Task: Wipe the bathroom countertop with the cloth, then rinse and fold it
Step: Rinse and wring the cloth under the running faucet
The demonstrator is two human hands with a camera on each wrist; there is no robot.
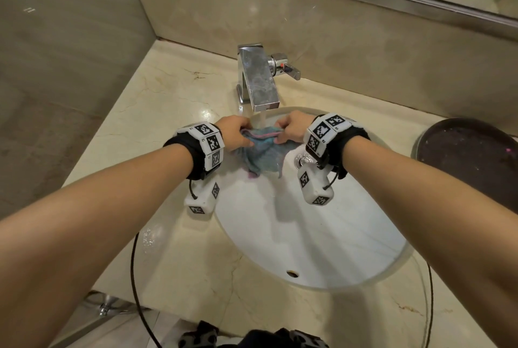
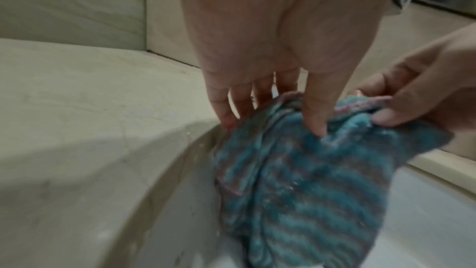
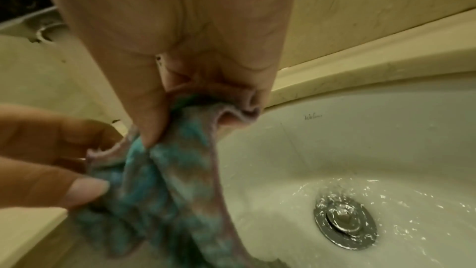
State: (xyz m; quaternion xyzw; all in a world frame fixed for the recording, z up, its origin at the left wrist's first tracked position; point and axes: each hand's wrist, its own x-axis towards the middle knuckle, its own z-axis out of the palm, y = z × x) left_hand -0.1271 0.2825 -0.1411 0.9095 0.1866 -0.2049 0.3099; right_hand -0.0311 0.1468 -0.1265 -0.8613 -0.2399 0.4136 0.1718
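Rinsing: blue striped cloth [image 1: 262, 151] hangs under the faucet [image 1: 258, 78], over the sink [image 1: 322, 249].
Hands: left hand [image 1: 234, 134] and right hand [image 1: 291, 127] each pinch its top edge, close together.
Handling: probably soaked, limp, heavy; gripping the hemmed edge suits it.

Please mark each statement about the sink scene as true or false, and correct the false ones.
1. Water runs from the faucet. True.
2. Only the left hand holds the cloth. False: the right hand pinches it too.
3. The cloth is folded on the countertop. False: it hangs bunched over the sink.
4. A dark round tray sits right of the sink. True.
5. The drain is covered by the cloth. False: it is exposed.
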